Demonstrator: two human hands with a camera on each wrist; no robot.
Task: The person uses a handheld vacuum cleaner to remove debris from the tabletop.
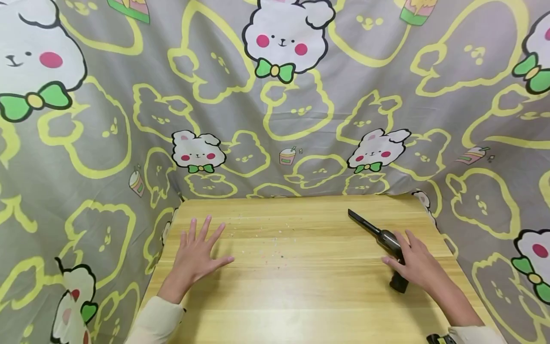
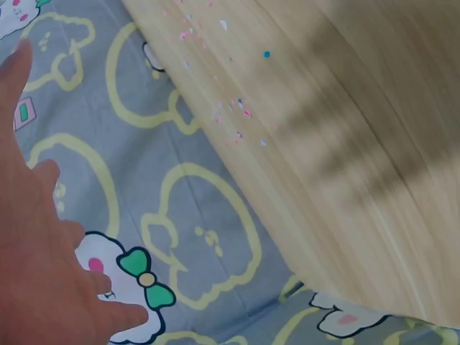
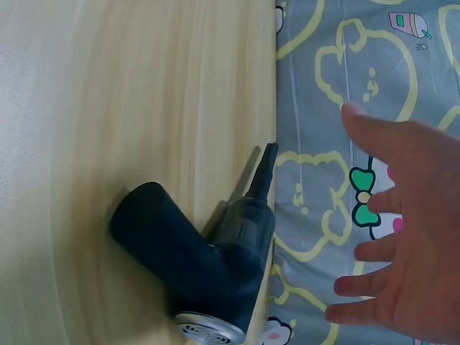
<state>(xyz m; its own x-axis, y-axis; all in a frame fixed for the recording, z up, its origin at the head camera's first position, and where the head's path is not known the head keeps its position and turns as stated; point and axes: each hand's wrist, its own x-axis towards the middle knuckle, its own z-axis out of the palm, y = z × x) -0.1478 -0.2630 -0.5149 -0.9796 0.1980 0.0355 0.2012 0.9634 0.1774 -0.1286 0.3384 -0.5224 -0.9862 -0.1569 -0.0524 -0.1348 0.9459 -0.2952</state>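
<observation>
A black handheld vacuum cleaner with a narrow nozzle lies on the right side of the wooden table. My right hand hovers over its handle end with fingers spread. In the right wrist view, the vacuum cleaner sits apart from the right hand, which holds nothing. Small coloured scraps are scattered around the middle and back of the table. To their left, my left hand is held over the table, fingers spread wide and nothing in it. The left wrist view shows pink, white and blue scraps.
The light wooden table is bordered at the back and both sides by a grey curtain printed with white cartoon heads and yellow outlines. A dark band with a device is at the right wrist.
</observation>
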